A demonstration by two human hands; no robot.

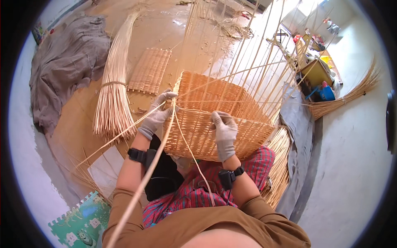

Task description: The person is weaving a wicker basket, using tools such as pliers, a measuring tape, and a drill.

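Wicker strands (164, 138), pinched by our left hand (156, 118) at one corner of the basket (192, 134), need even tension while our right hand (226, 129) pinches the rim (196, 110).

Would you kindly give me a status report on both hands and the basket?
Left hand closed around pale strands at basket corner. Right hand at near rim, hold unclear. Basket walls woven. Thick strand crosses in front of left forearm.
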